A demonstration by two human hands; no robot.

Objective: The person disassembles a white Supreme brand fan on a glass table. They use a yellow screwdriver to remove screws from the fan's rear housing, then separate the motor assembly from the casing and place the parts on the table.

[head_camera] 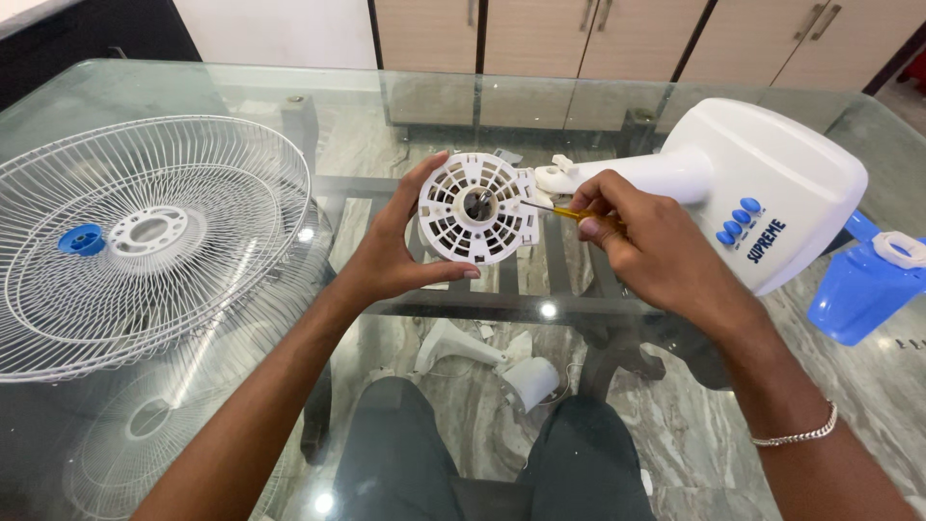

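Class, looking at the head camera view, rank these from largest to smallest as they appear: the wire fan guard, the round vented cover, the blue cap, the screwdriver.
1. Wire fan guard
2. Round vented cover, held in the left hand
3 and 4. Blue cap and screwdriver: unsure, since the right hand hides most of the screwdriver.

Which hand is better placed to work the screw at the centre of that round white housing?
Right, probably. The right hand holds the screwdriver, tip near the hub of the round white housing, which the left hand grips.
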